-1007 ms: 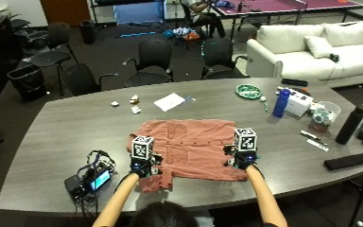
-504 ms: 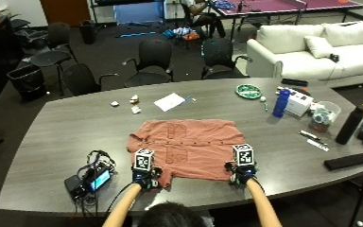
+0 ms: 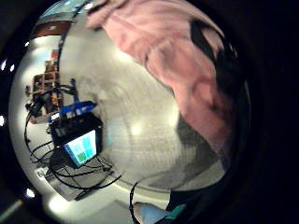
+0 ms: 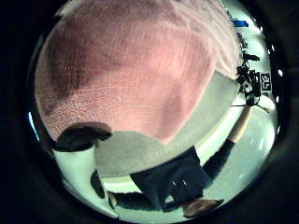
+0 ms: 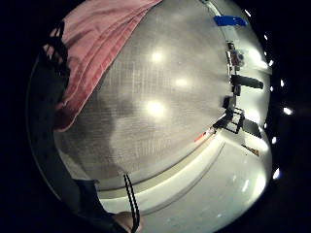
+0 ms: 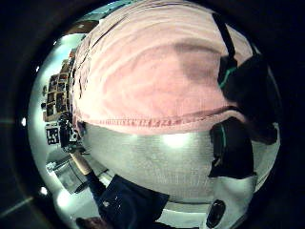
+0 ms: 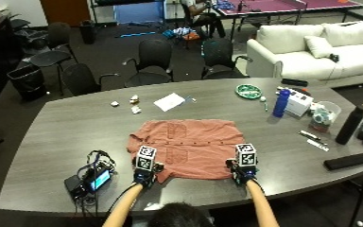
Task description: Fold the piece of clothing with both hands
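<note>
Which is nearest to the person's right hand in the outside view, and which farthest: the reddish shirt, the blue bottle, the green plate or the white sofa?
From the right hand, at the shirt's near edge:
1. Reddish shirt: right at the hand, mid-table.
2. Blue bottle: further up the table, on the right side.
3. Green plate: a little beyond the bottle, near the table's far edge.
4. White sofa: off the table, at the back right of the room.

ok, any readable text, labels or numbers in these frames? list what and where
None can be read.
Lit screen of the small device beside the left hand: coloured tiles, any text too small.
White box near the blue bottle: any print too blurred.
White paper on the table: no legible writing.
Shirt: no print visible.
</note>
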